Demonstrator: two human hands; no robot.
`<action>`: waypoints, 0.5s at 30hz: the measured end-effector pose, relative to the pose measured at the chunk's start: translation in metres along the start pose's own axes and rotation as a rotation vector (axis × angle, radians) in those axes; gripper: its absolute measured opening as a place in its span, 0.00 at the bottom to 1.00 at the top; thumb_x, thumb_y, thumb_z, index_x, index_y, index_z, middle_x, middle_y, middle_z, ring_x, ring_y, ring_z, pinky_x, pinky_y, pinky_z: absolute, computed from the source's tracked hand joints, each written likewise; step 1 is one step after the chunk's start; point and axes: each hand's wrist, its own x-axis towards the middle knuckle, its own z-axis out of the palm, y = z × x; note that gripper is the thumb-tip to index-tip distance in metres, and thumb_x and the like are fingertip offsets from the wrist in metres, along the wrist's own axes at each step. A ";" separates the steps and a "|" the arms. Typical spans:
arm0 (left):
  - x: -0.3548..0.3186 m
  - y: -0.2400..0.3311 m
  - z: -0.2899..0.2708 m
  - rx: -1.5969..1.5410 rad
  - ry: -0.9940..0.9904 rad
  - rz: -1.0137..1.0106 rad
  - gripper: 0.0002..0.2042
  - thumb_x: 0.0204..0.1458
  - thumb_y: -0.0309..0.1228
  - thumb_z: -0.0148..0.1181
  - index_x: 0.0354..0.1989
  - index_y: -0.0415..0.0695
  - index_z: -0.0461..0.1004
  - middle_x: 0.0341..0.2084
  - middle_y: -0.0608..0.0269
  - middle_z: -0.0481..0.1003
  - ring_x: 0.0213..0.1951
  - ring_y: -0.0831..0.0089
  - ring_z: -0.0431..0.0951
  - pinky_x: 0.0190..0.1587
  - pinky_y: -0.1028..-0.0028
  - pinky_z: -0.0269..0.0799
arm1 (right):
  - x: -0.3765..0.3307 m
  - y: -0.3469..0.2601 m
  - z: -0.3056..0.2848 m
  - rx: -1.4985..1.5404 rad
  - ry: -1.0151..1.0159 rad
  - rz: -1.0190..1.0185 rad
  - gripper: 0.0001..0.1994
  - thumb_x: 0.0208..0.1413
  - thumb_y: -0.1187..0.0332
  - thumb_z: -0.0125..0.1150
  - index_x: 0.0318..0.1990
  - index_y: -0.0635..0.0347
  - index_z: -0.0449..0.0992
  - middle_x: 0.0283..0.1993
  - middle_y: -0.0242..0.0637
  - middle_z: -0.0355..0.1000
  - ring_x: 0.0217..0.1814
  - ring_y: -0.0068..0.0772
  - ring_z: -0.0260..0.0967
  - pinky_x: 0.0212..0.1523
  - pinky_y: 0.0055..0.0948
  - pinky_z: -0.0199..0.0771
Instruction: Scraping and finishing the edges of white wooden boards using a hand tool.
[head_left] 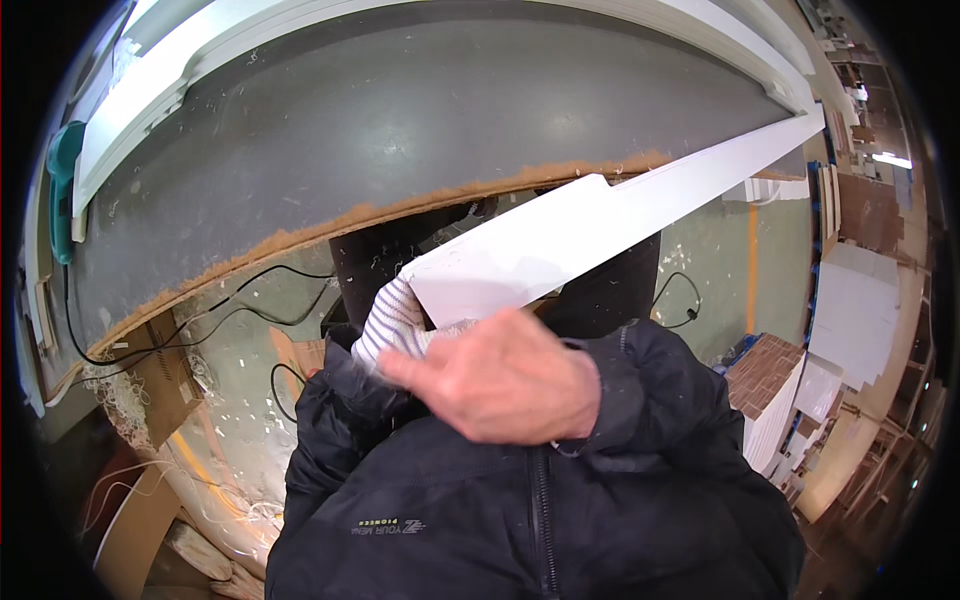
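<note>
A long white board (540, 250) with a notch in its upper edge runs from in front of my body to the far right, lying across the table's edge. My left hand (392, 318), in a white knit glove with dark stripes, grips the near end of the board. Across in front of it is my bare right hand (505, 380), slightly blurred, its fingers curled and turned under. The right thumb reaches to the left glove. Whatever those fingers hold, if anything, is hidden.
The dark grey table (430, 110) has a rough, worn front edge. White profiled strips (230, 35) line its far side. A teal tool (63, 185) stands at the left, with a black cable (230, 300) below. Shavings litter the floor; stacked panels (765, 375) stand at right.
</note>
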 end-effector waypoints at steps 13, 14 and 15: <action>-0.015 -0.022 0.025 1.012 0.120 0.622 0.21 0.53 0.26 0.68 0.54 0.38 0.71 0.42 0.59 0.79 0.39 0.76 0.79 0.39 0.76 0.76 | -0.049 0.024 -0.003 -0.172 0.482 0.316 0.20 0.57 0.70 0.62 0.56 0.69 0.74 0.35 0.49 0.79 0.17 0.39 0.70 0.20 0.33 0.72; -0.019 -0.021 0.031 1.015 0.151 0.503 0.20 0.53 0.25 0.66 0.54 0.37 0.71 0.39 0.58 0.80 0.35 0.76 0.79 0.34 0.78 0.74 | -0.059 0.036 -0.008 -0.105 0.623 0.383 0.18 0.59 0.70 0.60 0.55 0.69 0.75 0.37 0.53 0.79 0.17 0.39 0.70 0.21 0.33 0.74; -0.023 -0.021 0.035 1.016 0.186 0.390 0.19 0.54 0.24 0.64 0.54 0.37 0.71 0.36 0.58 0.80 0.31 0.77 0.79 0.29 0.80 0.72 | -0.071 0.048 -0.017 -0.182 0.688 0.419 0.17 0.61 0.70 0.58 0.55 0.69 0.76 0.35 0.53 0.79 0.21 0.39 0.75 0.24 0.32 0.75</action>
